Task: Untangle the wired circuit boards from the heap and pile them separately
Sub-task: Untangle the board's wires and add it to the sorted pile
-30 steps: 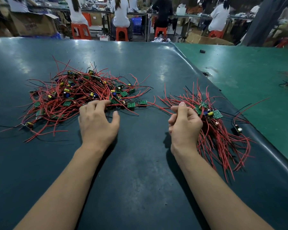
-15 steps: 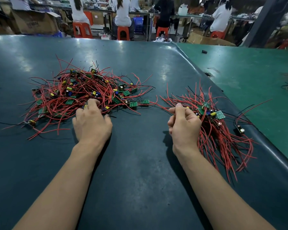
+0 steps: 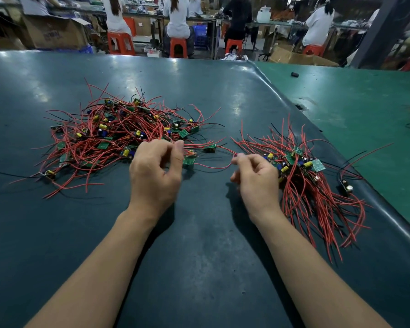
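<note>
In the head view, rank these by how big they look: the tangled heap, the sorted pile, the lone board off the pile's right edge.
1. tangled heap, widest spread.
2. sorted pile, somewhat smaller, though it lies nearer the camera, so the gap is unsure.
3. lone board, far the smallest.

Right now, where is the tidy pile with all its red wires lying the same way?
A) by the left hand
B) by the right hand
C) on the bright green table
B: the combed pile lies just beside the right hand, while the messy heap sits beyond the left hand.
</note>
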Action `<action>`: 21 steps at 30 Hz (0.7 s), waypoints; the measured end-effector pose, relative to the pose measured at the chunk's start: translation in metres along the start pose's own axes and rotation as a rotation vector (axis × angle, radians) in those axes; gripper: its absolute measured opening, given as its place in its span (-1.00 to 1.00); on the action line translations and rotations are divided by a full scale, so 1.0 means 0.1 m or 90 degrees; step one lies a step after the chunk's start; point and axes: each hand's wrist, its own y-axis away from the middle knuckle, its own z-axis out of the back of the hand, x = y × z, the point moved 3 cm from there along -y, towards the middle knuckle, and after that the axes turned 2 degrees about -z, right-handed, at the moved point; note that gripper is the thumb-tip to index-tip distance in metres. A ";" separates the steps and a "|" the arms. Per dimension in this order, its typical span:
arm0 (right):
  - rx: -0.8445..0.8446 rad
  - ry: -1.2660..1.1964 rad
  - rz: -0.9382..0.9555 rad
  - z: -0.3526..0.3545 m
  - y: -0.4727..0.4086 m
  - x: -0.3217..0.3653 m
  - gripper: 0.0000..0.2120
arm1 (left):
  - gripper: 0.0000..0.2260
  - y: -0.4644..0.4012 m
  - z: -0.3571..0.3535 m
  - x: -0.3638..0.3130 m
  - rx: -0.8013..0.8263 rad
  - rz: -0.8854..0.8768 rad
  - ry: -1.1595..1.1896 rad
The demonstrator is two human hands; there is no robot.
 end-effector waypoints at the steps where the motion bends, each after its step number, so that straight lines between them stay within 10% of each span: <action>1: 0.047 0.057 0.029 -0.03 0.02 0.01 -0.92 | -0.68 0.01 -0.01 -0.04 0.000 -0.015 0.029; 6: 0.223 0.306 0.117 -0.14 0.09 -0.01 -0.43 | -0.73 0.06 -0.12 -0.07 0.067 0.004 0.223; 12: 0.258 0.203 0.176 -0.16 0.13 0.02 -0.24 | -0.65 0.11 -0.10 -0.10 0.125 -0.036 0.360; 21: 0.162 0.146 0.169 -0.13 0.13 0.11 -0.92 | -0.72 0.12 -0.07 -0.19 0.078 -0.174 0.239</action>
